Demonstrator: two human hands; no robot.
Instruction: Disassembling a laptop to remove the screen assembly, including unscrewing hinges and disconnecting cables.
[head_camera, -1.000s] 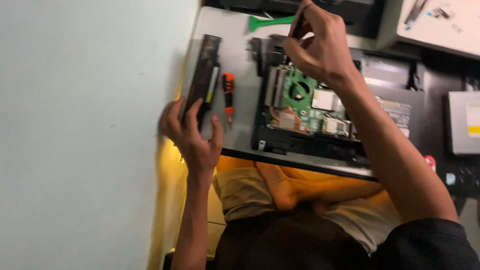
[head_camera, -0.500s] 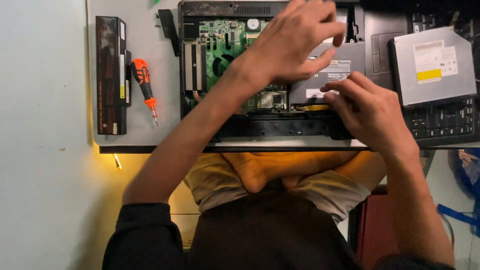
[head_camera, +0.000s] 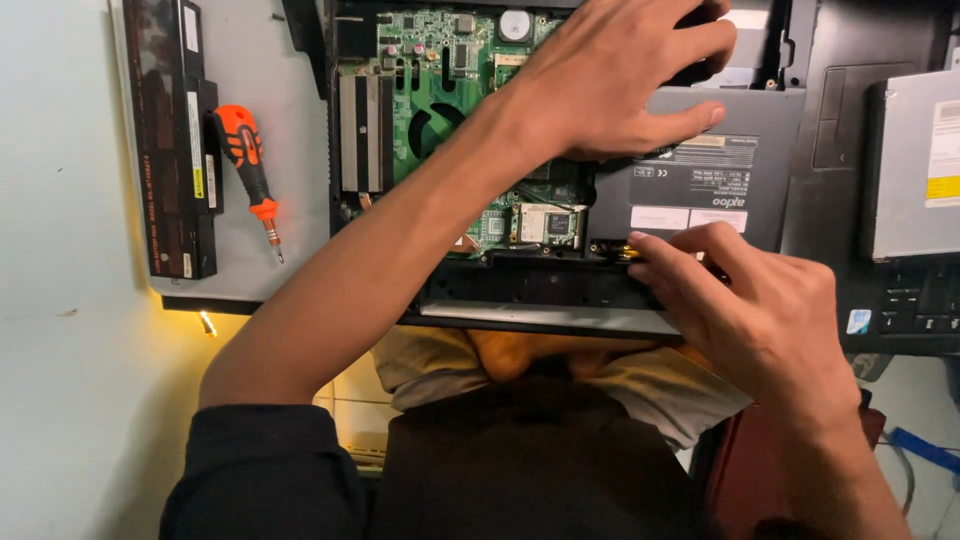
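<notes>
An opened laptop (head_camera: 500, 290) lies bottom-up on the grey table, its green circuit board (head_camera: 440, 70) and fan exposed. My left hand (head_camera: 600, 90) reaches across the board and grips the top of a black cover panel (head_camera: 700, 185), thumb lying on the panel's face. My right hand (head_camera: 750, 310) is at the laptop's near edge, with its fingertips pinched at the panel's lower left corner. What lies under the fingers is hidden.
A long black battery (head_camera: 175, 140) and an orange-handled screwdriver (head_camera: 248, 165) lie left of the laptop. A silver optical drive (head_camera: 915, 165) rests on a black keyboard (head_camera: 905, 300) at the right. The table edge (head_camera: 240, 302) is close to my body.
A second ago my left hand was at the battery and my right hand above the laptop. Both hands have since come onto the laptop's black panel, and the view has closed in.
</notes>
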